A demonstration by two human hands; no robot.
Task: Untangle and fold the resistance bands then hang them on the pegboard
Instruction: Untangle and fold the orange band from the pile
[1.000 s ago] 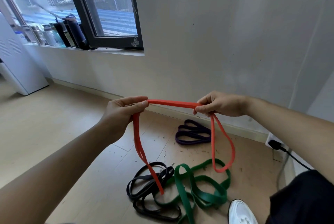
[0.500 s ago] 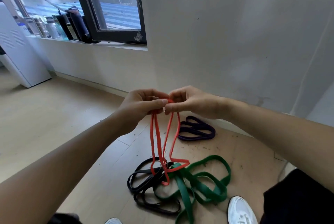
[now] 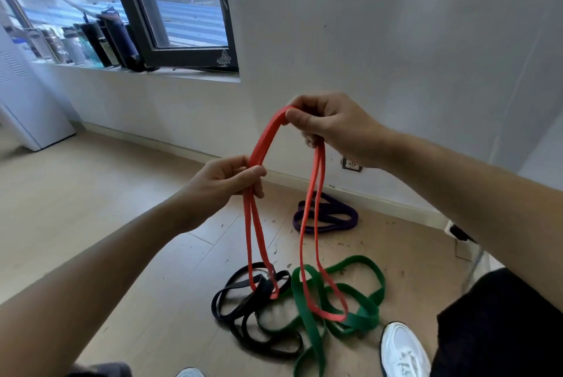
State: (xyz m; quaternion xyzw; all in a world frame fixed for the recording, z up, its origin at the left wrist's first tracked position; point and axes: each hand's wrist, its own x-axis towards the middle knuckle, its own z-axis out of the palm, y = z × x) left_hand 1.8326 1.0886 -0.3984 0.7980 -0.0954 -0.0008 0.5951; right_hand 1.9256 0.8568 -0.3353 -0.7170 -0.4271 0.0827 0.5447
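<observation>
I hold an orange-red resistance band (image 3: 264,141) in both hands above the floor. My left hand (image 3: 227,178) grips it lower down, and a doubled loop hangs from that hand. My right hand (image 3: 332,127) pinches it higher up and to the right, with a second doubled loop hanging below. Between the hands the band arches. On the floor under the loops lie a black band (image 3: 243,309) and a green band (image 3: 338,300), tangled together. A purple band (image 3: 329,216) lies folded near the wall. No pegboard is in view.
A white wall with a socket (image 3: 352,165) stands ahead. A window sill (image 3: 128,70) at the left carries several bottles. A white appliance (image 3: 27,108) stands at the far left. My white shoe (image 3: 402,349) is beside the green band. A black plug (image 3: 460,233) sits at the right.
The hands met in the middle half a second ago; now they have parted, the right hand higher and to the right, the left hand lower, each with a doubled loop hanging.
</observation>
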